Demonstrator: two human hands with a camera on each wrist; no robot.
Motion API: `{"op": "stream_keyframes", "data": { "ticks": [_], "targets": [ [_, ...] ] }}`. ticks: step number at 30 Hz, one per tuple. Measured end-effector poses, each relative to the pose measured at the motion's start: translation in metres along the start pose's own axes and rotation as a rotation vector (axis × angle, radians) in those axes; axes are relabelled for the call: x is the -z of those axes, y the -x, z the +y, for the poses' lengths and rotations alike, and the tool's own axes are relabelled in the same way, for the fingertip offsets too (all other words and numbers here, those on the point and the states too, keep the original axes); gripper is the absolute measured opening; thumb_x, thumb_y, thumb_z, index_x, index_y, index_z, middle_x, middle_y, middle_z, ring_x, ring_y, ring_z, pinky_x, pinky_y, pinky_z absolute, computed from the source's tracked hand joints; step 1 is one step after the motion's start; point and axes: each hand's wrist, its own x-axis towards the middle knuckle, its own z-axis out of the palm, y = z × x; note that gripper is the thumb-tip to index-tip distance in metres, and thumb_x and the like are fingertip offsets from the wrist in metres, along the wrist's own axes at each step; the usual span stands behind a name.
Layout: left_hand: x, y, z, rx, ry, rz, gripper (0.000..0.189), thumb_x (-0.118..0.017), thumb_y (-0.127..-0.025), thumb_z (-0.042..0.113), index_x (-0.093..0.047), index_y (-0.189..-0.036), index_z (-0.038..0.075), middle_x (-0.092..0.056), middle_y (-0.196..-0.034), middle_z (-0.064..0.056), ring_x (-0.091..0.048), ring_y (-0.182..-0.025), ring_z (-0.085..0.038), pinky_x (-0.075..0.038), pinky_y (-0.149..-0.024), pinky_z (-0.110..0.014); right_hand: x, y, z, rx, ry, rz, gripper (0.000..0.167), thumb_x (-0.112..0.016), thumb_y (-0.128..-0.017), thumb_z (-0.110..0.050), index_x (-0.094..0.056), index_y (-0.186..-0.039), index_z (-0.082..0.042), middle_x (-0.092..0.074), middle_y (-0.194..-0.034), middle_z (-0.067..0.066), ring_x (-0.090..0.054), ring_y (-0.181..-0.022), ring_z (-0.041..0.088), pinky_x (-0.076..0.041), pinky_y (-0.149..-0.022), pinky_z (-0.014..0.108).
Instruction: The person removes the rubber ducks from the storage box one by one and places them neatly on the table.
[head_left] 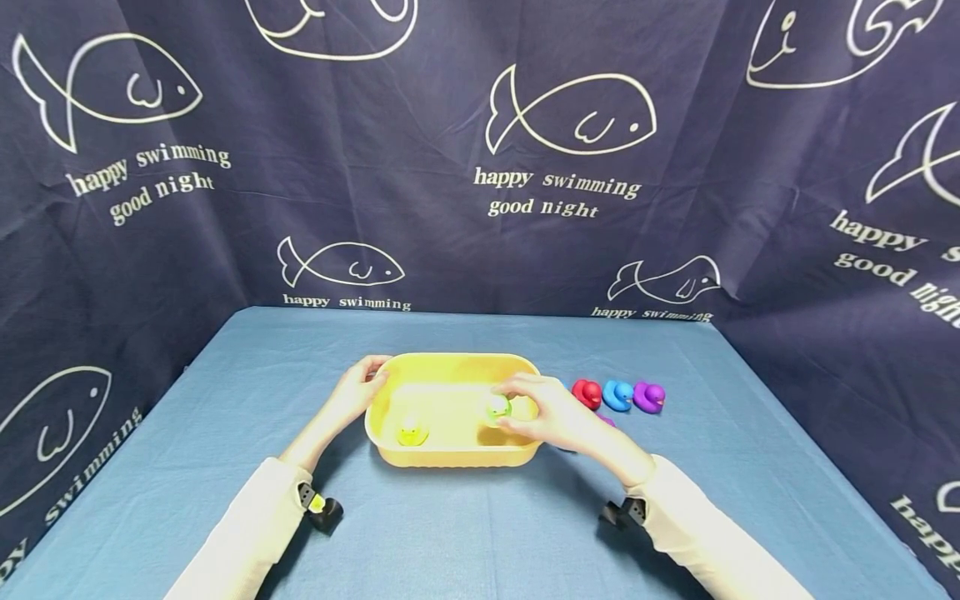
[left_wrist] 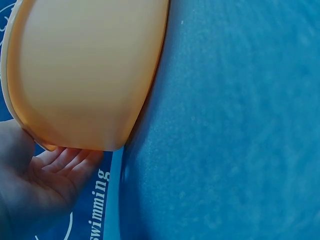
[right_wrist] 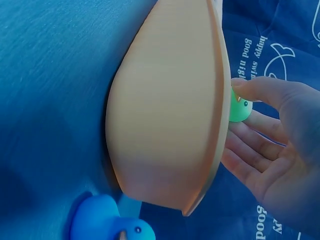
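Note:
A yellow plastic tub (head_left: pixel 457 458) sits in the middle of the blue-covered table. My left hand (head_left: pixel 356 398) grips its left end; in the left wrist view the thumb lies at the rim and the fingers are against the outside of the end wall. With thumb and fingers my right hand (head_left: pixel 553 413) pinches a green toy duck (head_left: pixel 498 407) over the right part of the tub. The right wrist view has this duck's head (right_wrist: pixel 242 111) showing past the rim, its lower part hidden. A yellow toy duck (head_left: pixel 412 433) rests inside the tub at the front left.
Right of the tub stand a red duck (head_left: pixel 587 393), a blue duck (head_left: pixel 618 395) and a purple duck (head_left: pixel 649 397). More ducks are partly hidden behind my right hand. A dark curtain (head_left: pixel 450 167) with fish drawings surrounds the table.

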Motion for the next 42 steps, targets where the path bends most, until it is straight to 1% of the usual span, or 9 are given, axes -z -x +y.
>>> {"op": "stream_keyframes", "data": {
  "ticks": [5, 11, 17, 21, 24, 28, 34, 39, 42],
  "targets": [
    [0.000, 0.000, 0.000, -0.008, 0.003, 0.009, 0.034, -0.049, -0.096, 0.011, -0.052, -0.126, -0.003, -0.057, -0.122, -0.024, -0.057, -0.109, -0.035, -0.046, -0.093, -0.045, 0.005, 0.005, 0.001, -0.017, -0.009, 0.003, 0.038, -0.078, -0.074, -0.019, -0.067, -0.108, -0.006, -0.069, -0.099, 0.003, -0.064, -0.090, 0.018, -0.052, -0.082, 0.034],
    [-0.001, 0.000, 0.000, -0.009, 0.001, 0.013, 0.034, -0.049, -0.095, 0.012, -0.052, -0.126, -0.003, -0.058, -0.121, -0.023, -0.057, -0.109, -0.035, -0.046, -0.092, -0.046, 0.009, 0.012, 0.005, 0.007, 0.008, 0.018, 0.035, -0.078, -0.075, -0.018, -0.066, -0.106, -0.005, -0.068, -0.098, 0.004, -0.064, -0.090, 0.017, -0.052, -0.082, 0.033],
    [0.000, 0.000, 0.000, -0.011, 0.002, 0.015, 0.034, -0.049, -0.096, 0.011, -0.052, -0.126, -0.003, -0.058, -0.120, -0.024, -0.058, -0.108, -0.035, -0.047, -0.091, -0.045, 0.016, 0.019, 0.007, 0.017, 0.014, 0.026, 0.036, -0.077, -0.076, -0.019, -0.066, -0.107, -0.006, -0.067, -0.103, 0.003, -0.063, -0.097, 0.018, -0.051, -0.086, 0.036],
    [0.000, 0.001, 0.002, -0.024, 0.015, 0.020, 0.034, -0.049, -0.095, 0.011, -0.052, -0.125, -0.004, -0.058, -0.120, -0.025, -0.058, -0.107, -0.035, -0.047, -0.092, -0.046, 0.022, 0.023, 0.010, 0.033, 0.011, 0.041, 0.036, -0.078, -0.075, -0.018, -0.066, -0.108, -0.007, -0.066, -0.101, 0.001, -0.061, -0.093, 0.018, -0.052, -0.083, 0.036],
    [0.000, 0.001, 0.003, -0.028, 0.009, 0.017, 0.034, -0.049, -0.095, 0.011, -0.052, -0.125, -0.005, -0.058, -0.120, -0.025, -0.057, -0.108, -0.036, -0.046, -0.092, -0.046, 0.024, 0.026, 0.013, 0.040, 0.008, 0.045, 0.036, -0.077, -0.076, -0.018, -0.066, -0.108, -0.006, -0.065, -0.100, 0.000, -0.060, -0.088, 0.015, -0.052, -0.079, 0.032],
    [-0.001, 0.002, 0.003, -0.024, 0.004, 0.014, 0.034, -0.049, -0.096, 0.011, -0.051, -0.126, -0.005, -0.057, -0.121, -0.025, -0.057, -0.109, -0.036, -0.046, -0.093, -0.047, 0.027, 0.031, 0.016, 0.040, 0.007, 0.056, 0.036, -0.077, -0.076, -0.017, -0.066, -0.108, -0.006, -0.065, -0.100, -0.002, -0.059, -0.088, 0.012, -0.050, -0.081, 0.028],
    [-0.001, 0.002, 0.001, -0.022, 0.011, 0.011, 0.034, -0.049, -0.096, 0.011, -0.051, -0.126, -0.005, -0.057, -0.121, -0.025, -0.057, -0.109, -0.036, -0.046, -0.093, -0.047, 0.032, 0.036, 0.017, 0.025, -0.011, 0.055, 0.035, -0.076, -0.077, -0.017, -0.066, -0.109, -0.007, -0.065, -0.100, -0.003, -0.058, -0.089, 0.009, -0.050, -0.081, 0.027],
    [-0.001, 0.002, 0.001, -0.012, 0.006, 0.009, 0.034, -0.049, -0.096, 0.012, -0.051, -0.126, -0.004, -0.057, -0.121, -0.024, -0.057, -0.109, -0.036, -0.046, -0.093, -0.046, 0.037, 0.040, 0.016, -0.017, -0.019, 0.038, 0.035, -0.076, -0.078, -0.017, -0.066, -0.110, -0.010, -0.065, -0.103, -0.005, -0.061, -0.095, 0.009, -0.051, -0.085, 0.030],
    [-0.001, 0.001, 0.002, -0.010, 0.010, 0.008, 0.035, -0.049, -0.096, 0.012, -0.051, -0.126, -0.004, -0.057, -0.122, -0.025, -0.057, -0.109, -0.036, -0.046, -0.093, -0.047, 0.039, 0.041, 0.016, -0.028, -0.008, 0.040, 0.035, -0.076, -0.077, -0.017, -0.066, -0.110, -0.010, -0.066, -0.103, -0.005, -0.061, -0.095, 0.010, -0.051, -0.085, 0.032]
  ]
}}
